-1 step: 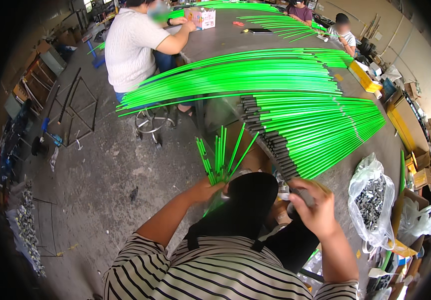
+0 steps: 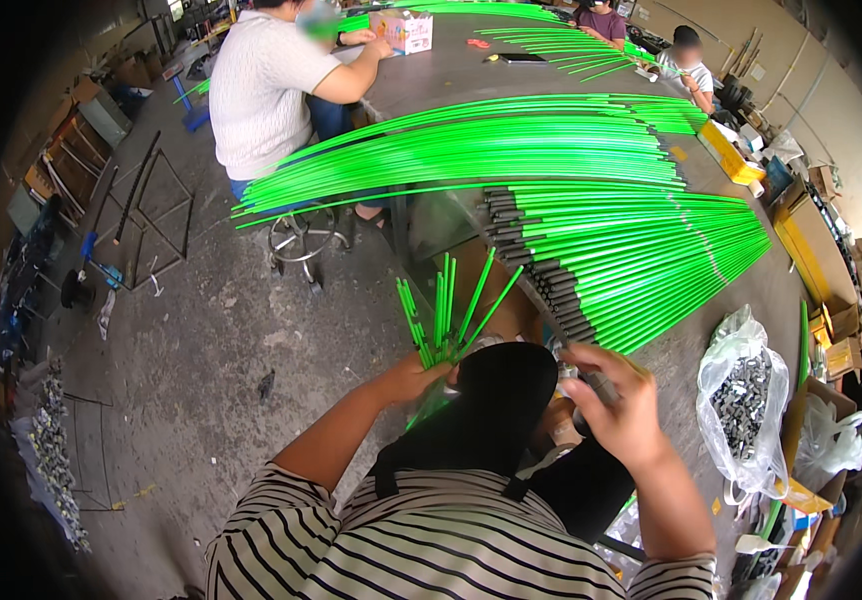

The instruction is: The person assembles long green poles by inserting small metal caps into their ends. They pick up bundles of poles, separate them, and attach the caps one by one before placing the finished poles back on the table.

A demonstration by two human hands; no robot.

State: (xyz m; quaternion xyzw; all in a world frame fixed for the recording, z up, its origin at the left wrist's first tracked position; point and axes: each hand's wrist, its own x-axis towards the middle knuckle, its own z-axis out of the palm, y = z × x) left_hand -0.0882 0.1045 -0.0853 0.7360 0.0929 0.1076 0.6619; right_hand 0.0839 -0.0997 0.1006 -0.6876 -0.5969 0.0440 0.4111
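My left hand (image 2: 417, 380) is closed around a loose bunch of thin green rods (image 2: 441, 310), whose upper ends fan out beside my left knee. Over my right thigh, at the table's near edge, my right hand (image 2: 623, 405) curves with thumb and forefinger apart. Nothing shows between those fingertips. Just beyond it lies a fanned row of green rods (image 2: 641, 270) with black sleeves (image 2: 559, 290) on their near ends. Small pale items (image 2: 568, 383) below the right fingertips are partly hidden and too unclear to name.
A stack of longer green rods (image 2: 471, 150) lies across the table (image 2: 701, 215). To the right sits a clear plastic bag of small metallic parts (image 2: 741, 400). One person (image 2: 271, 95) sits at the far left; others work at the back. Cartons (image 2: 816, 250) line the right side.
My right hand has shifted slightly left, and its fingers have lifted away from the sleeved rod ends. My left hand and its rods have hardly moved.
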